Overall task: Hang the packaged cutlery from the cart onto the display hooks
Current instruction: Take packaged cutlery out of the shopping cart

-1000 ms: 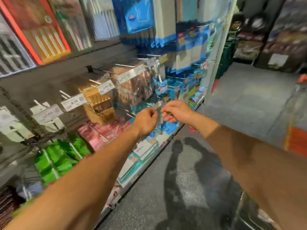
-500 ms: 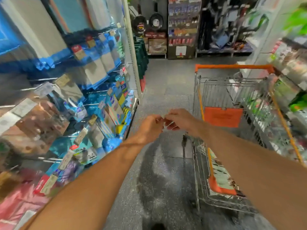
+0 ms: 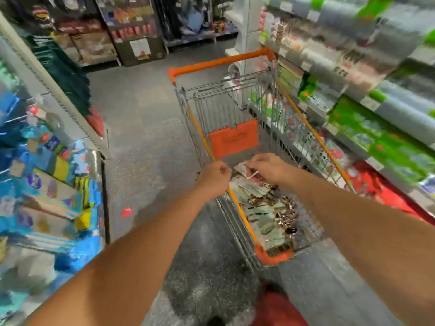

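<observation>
A wire cart [image 3: 237, 109] with orange trim stands in the aisle ahead of me. Several packaged cutlery sets [image 3: 266, 208], pale cards with coppery pieces, lie in a heap on its floor. My right hand [image 3: 268, 168] is over the basket and pinches the top of one pale cutlery package [image 3: 242, 168]. My left hand [image 3: 215, 177] hovers at the cart's left rim with its fingers curled, and nothing shows in it. The display rack [image 3: 47, 161] with blue and yellow packs on hooks is at my left, blurred.
Shelves of green and grey rolls [image 3: 376, 90] and red packs [image 3: 376, 184] line the right side, close to the cart. Grey floor [image 3: 141, 137] runs between the rack and the cart. More shelving [image 3: 134, 31] closes the aisle's far end.
My view has swung right, from the hook rack to the cart. Both hands travelled with it and now sit over the basket, slightly further apart.
</observation>
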`<state>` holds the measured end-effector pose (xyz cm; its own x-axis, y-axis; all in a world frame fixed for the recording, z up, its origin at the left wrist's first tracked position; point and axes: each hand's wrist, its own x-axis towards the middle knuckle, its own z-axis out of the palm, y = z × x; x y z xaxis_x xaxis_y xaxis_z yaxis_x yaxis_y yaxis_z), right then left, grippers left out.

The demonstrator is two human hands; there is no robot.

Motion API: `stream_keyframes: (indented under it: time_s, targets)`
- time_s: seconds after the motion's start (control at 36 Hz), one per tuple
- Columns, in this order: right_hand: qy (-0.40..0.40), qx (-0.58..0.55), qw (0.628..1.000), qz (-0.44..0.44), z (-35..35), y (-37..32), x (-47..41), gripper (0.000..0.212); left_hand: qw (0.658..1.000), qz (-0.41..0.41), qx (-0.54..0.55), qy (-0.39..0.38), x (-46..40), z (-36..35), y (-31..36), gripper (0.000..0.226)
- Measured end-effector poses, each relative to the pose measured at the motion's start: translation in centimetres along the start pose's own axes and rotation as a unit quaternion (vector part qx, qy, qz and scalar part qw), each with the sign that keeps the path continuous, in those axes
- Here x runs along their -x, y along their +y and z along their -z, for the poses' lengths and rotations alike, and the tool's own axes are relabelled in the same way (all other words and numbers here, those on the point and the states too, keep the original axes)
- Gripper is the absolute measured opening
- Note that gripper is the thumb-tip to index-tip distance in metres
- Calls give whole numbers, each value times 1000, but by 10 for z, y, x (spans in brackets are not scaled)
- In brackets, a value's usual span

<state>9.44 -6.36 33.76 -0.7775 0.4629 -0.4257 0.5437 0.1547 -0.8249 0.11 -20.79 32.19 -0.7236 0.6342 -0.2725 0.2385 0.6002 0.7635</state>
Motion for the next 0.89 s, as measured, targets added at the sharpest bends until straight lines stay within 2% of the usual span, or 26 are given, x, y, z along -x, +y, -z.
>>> stream_keyframes:
  time_s: [0.11, 0.19, 0.31, 0.42, 0.58, 0.67, 0.78, 0.89]
  targets:
    - [18, -27, 998, -54, 32, 29, -23, 22, 999, 4, 4, -45, -38, -37, 5, 20]
    - [15, -8, 996, -92, 53, 53, -43, 27, 997, 25, -4, -75, -66, -65, 5, 17]
    - [-21, 17, 992, -124, 73, 86, -77, 29, 994, 26, -31, -105, -94, -97, 6, 18]
    - [-73, 80, 981, -158, 90, 126, -117, 32, 987, 84, -47, -130, -125, -137, -4, 18]
    - [-137, 162, 965, -157, 106, 182, -160, 33, 975, 139, -68, -158, -159, -190, -35, 26]
    - [-167, 237, 945, -151, 102, 213, -178, 35, 966, 182, -88, -163, -166, -218, -54, 19]
    - [-200, 283, 923, -171, 92, 256, -192, 13, 949, 225, -78, -208, -165, -252, -85, 9]
    - [-224, 320, 904, -177, 75, 285, -202, 14, 935, 239, -103, -240, -166, -279, -109, 9]
